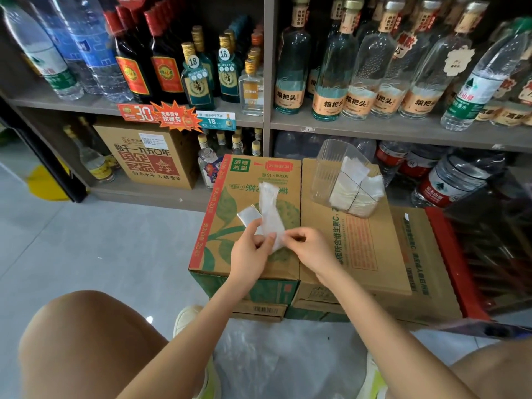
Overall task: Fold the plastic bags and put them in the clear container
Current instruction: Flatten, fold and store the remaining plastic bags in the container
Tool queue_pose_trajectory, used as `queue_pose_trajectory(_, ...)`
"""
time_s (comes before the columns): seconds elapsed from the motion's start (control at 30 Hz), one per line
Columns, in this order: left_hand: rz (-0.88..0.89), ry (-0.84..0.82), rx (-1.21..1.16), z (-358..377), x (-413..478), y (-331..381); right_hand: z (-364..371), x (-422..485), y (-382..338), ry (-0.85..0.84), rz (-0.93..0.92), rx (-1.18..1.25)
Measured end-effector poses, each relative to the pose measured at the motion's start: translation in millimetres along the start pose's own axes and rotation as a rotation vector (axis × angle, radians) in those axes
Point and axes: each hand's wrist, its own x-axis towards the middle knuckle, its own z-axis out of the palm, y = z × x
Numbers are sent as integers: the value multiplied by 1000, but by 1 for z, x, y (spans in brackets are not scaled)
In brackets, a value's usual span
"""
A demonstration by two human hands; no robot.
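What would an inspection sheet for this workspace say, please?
Surface: left box and right box, cardboard, side by side.
Job's things: plastic bag, a long strip over the left box; clear container on the right box, folded bags inside.
Clutter: loose plastic on the floor between the feet.
Hands: left hand and right hand both pinch the bag's near end.
Cables: nothing seen.
Surroundings: shelves of bottles; red crate at right.
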Motion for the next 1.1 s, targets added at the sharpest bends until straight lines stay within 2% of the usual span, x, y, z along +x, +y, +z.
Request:
queue_pose_trajectory(0.17,13,-40,-12,-3,0,-2,6,-4,1,104,-55,76)
queue_pose_trajectory(0.33,-6,-105,-124,-9,-5,1,4,-8,9,67,-160,167)
queue_pose_trajectory(0.4,-7,-128,-186,-11,-7,-2,2,-6,12,29,-174,129)
queue_pose_trajectory(0.5,-45,-93,-211,-12,-3,-2,-4,-1,14,-39,-156,-50)
queue_pose_trajectory(0.67,-64,67,-56,-8,21,14,-16,2,17,-91,-112,-215)
queue_pose_trajectory(0.8,-42,177,293,-3,35,15,-20,3,17,-120,-118,-298)
queue_pose_trajectory(0.87,95,293,476,-6,36,11,-23,5,18,-136,-133,-337)
queue_pose_trajectory(0.93,493,307,570,-7,32,5,-28,9,19,-161,-157,-371)
queue_pose_trajectory(1.0,849,41,658,-7,23,-5,-31,14,19,-190,-188,-413)
queue_pose_trajectory(1.03,912,-101,721,-6,19,-12,-32,17,19,-201,-201,-434)
queue_pose_trajectory(1.1,862,-232,843,-3,13,-28,-34,22,20,-212,-215,-464)
